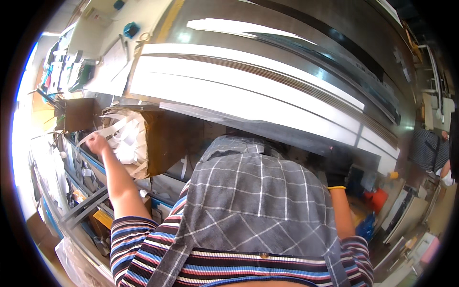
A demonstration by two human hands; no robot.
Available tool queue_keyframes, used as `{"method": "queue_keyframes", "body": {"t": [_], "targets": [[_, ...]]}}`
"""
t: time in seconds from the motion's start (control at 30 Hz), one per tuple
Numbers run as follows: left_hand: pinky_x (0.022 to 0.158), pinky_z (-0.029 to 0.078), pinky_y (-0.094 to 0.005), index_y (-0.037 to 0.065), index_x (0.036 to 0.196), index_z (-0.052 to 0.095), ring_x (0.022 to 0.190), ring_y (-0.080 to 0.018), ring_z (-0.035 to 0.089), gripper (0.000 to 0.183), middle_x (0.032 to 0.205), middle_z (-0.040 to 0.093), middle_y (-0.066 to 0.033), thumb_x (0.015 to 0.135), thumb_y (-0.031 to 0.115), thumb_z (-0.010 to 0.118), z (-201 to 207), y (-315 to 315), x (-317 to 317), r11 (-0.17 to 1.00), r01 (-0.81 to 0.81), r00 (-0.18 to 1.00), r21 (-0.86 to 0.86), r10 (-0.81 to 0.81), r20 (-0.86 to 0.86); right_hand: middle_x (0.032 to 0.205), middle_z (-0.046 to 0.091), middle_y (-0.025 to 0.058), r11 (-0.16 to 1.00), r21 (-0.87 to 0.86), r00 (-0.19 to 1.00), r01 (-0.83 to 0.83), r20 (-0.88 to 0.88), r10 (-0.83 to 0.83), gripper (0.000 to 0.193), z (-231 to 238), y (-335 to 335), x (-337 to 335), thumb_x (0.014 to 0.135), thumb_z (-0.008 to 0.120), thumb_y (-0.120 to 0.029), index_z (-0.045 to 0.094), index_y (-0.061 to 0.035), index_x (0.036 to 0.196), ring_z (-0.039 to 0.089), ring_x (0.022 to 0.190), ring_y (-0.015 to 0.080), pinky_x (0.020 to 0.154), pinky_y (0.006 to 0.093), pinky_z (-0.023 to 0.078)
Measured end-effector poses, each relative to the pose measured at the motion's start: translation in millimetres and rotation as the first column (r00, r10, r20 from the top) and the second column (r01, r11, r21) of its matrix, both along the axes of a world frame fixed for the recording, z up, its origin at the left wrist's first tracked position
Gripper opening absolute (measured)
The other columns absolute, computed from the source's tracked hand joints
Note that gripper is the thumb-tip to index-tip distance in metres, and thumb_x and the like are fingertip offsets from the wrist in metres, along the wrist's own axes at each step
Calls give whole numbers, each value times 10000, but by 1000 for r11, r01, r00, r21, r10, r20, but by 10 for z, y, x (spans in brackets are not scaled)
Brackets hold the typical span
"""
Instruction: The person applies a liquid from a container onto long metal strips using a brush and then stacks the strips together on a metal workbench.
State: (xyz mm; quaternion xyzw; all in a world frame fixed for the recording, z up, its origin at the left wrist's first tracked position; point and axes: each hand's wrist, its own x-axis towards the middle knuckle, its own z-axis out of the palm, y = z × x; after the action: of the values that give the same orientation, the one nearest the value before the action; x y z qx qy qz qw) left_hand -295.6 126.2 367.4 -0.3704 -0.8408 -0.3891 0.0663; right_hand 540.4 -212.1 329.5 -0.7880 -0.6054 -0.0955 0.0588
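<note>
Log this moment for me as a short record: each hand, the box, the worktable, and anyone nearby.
Left hand: bare left hand, fingers closed on a white strip at the box
Right hand: black-gloved right hand, yellow band at the wrist, by the worktable's near edge; grip unclear
Box: cardboard box, open, full of tangled white strips
Worktable: worktable bearing long white panels
Nearby: another person at the far right, in striped clothing
</note>
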Motion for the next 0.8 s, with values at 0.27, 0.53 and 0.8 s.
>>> {"method": "queue_keyframes", "body": {"t": [0.27, 0.53, 0.8], "targets": [[932, 430, -449, -55, 1211, 537, 1177, -354, 481, 508, 1289, 469, -253, 832, 266, 643, -431, -366, -377, 841, -144, 979, -522, 43, -200, 827, 597, 110, 981, -108, 987, -163, -8, 163, 37, 547, 533, -294, 799, 618, -69, 648, -68, 821, 577, 820, 299, 741, 414, 451], [1004, 452, -423, 15, 1383, 456, 1257, -300, 520, 521, 1387, 508, -198, 991, 358, 461, -458, -706, 2998, 797, 517, -404, 311, -92, 910, 863, 606, 128, 954, -18, 941, -298, -170, 291, 105, 1202, 777, -314, 788, 585, -49, 616, -60, 888, 585, 860, 325, 795, 402, 471], [1179, 162, -514, 10, 1506, 252, 1456, -322, 228, 879, 1554, 298, -167, 957, 668, 59, -674, 267, 3409, 570, -134, -849, 811, -488, 203, 918, 626, 138, 954, -134, 929, -267, -300, 217, 211, 732, 762, 226, 797, 582, -127, 628, -64, 993, 588, 898, 347, 811, 432, 469]]}}
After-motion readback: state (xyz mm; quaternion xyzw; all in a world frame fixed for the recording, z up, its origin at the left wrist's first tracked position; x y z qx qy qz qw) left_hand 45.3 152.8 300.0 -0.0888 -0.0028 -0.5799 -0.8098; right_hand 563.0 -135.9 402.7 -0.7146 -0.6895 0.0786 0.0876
